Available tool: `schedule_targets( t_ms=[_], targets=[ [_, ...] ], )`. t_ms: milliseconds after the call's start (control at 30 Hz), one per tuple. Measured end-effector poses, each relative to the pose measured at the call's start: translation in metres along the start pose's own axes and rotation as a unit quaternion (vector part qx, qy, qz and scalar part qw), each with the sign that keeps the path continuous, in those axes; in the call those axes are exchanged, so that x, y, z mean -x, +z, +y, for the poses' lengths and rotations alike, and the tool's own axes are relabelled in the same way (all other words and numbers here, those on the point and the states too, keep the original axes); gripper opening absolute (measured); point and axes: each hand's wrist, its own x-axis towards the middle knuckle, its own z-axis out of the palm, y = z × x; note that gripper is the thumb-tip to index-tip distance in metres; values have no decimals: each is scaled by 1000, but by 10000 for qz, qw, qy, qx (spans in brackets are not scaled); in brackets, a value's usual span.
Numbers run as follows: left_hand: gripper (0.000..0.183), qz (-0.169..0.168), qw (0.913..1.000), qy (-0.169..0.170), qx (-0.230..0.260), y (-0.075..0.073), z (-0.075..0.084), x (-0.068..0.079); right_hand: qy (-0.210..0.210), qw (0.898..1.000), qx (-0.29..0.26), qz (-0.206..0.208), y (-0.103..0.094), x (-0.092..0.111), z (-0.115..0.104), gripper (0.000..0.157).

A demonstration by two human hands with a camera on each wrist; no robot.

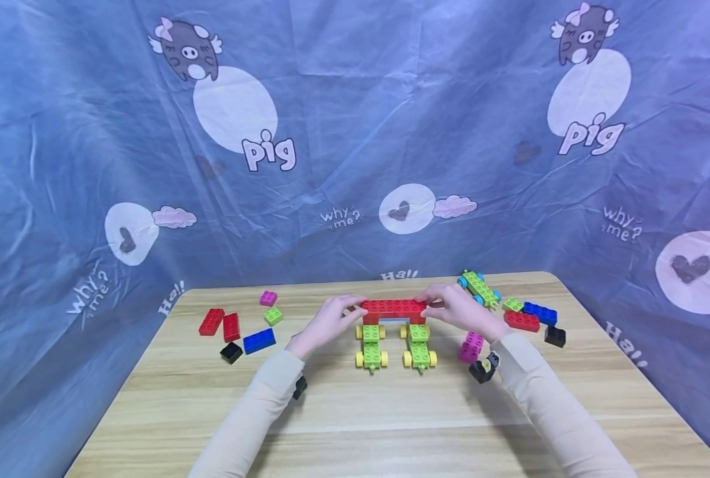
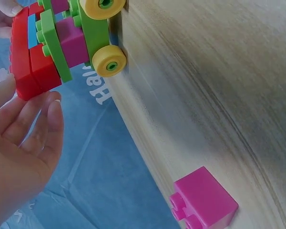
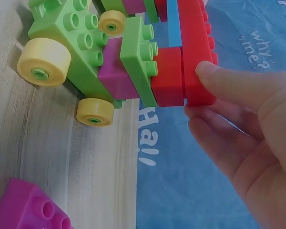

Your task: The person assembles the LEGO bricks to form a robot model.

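A long red brick (image 1: 394,307) spans two stacks on lime-green wheeled bases (image 1: 371,355) with yellow wheels. At its left end my left hand (image 1: 333,315) pinches it, thumb on the studded side and fingertips at the lower edge. The right hand (image 1: 455,309) holds the other end the same way. Under the long brick, the wrist views show a shorter red brick (image 3: 168,76), a light-blue piece (image 3: 174,24), a lime-green plate (image 3: 136,59) and a magenta brick (image 3: 117,69) above the wheeled base (image 3: 78,47).
Loose red, blue (image 1: 259,340), black (image 1: 232,352), lime and magenta bricks lie at the left. Toward the right are a lime-green wheeled base with blue wheels (image 1: 480,289), a magenta brick (image 1: 471,346), and red (image 1: 521,321), blue and black bricks. A blue printed cloth (image 1: 343,133) hangs behind the table.
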Motion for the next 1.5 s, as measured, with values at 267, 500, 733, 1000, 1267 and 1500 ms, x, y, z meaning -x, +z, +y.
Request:
schedule_targets(
  t_ms=[267, 500, 733, 1000, 1267, 1500],
  targets=[
    [39, -32, 9998, 58, -185, 0, 1, 0, 92, 9999, -58, -98, 1, 2, -1, 27],
    [37, 29, 9997, 59, -222, 1, 2, 1, -31, 9998, -172, -79, 1, 2, 0, 28],
    [37, 105, 9992, 153, -351, 3, 1, 1, -67, 9999, -105, -103, 1, 2, 1, 27],
    [36, 199, 9991, 131, -343, 4, 1, 3, -151, 9999, 33, -36, 2, 2, 0, 28],
    [35, 221, 9993, 152, -274, 5, 1, 3, -133, 9999, -20, 88, 3, 4, 1, 27],
    [36, 247, 9994, 154, -187, 5, -2, 2, -346, 9990, -2, 287, 6, 4, 3, 27]
  ],
)
